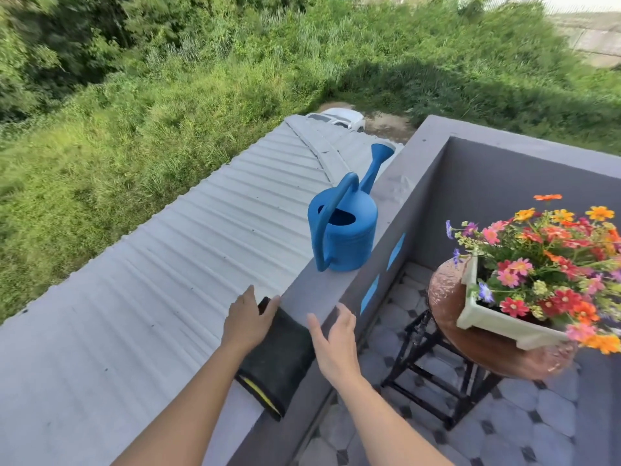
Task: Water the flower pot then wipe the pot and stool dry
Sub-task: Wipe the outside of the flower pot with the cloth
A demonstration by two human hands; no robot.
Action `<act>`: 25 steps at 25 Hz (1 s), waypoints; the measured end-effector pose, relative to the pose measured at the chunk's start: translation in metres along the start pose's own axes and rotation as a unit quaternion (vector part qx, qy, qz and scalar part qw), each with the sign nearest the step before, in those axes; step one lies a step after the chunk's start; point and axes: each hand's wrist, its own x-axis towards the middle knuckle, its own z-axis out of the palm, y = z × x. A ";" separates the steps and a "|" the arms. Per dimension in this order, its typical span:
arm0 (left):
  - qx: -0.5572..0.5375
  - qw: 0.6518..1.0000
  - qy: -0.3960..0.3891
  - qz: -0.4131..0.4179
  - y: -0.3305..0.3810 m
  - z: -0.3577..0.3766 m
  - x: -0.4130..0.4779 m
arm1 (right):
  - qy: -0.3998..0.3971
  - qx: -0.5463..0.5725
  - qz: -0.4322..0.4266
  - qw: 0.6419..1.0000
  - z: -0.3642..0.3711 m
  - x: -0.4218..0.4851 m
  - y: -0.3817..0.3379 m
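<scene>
A blue watering can [346, 230] stands upright on top of the grey parapet wall [312, 297], spout pointing away. Nearer me on the same wall lies a folded black cloth [279, 358] with a yellow edge. My left hand [247, 317] rests on the cloth's far left end, fingers spread. My right hand [336, 338] hovers just right of the cloth with its fingers apart, holding nothing. A white rectangular flower pot [497, 326] full of colourful flowers sits on a round, wet brown stool [447, 294] with black legs at the right.
Beyond the wall a corrugated metal roof [168, 264] slopes away, with grass and bushes behind it. The balcony floor [524, 428] is tiled in grey with small black squares. Grey walls enclose the balcony corner behind the flowers.
</scene>
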 end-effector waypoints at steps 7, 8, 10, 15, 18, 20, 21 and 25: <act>0.095 0.989 0.109 0.012 -0.020 0.031 -0.033 | -0.010 -0.101 0.004 0.995 0.012 -0.011 0.009; 0.108 0.987 0.122 0.014 -0.017 0.031 -0.036 | -0.010 -0.111 0.000 0.994 0.008 -0.010 0.009; 0.104 0.987 0.119 0.015 -0.009 0.027 -0.041 | -0.002 -0.094 -0.019 0.995 -0.001 -0.011 0.007; 0.052 0.990 0.121 0.058 0.044 0.023 -0.061 | 0.085 -0.046 -0.058 0.994 -0.049 -0.015 0.006; -0.142 0.983 0.049 0.109 0.091 0.044 -0.070 | 0.142 -0.013 -0.054 0.988 -0.099 -0.012 0.020; -0.250 0.964 -0.011 0.085 0.118 0.063 -0.073 | 0.162 0.003 -0.055 0.985 -0.131 -0.007 0.034; -0.272 0.959 -0.034 0.076 0.129 0.078 -0.073 | 0.170 0.010 -0.054 0.984 -0.148 -0.007 0.045; -0.297 0.952 -0.051 0.050 0.172 0.141 -0.072 | 0.199 0.013 -0.007 0.980 -0.200 -0.008 0.107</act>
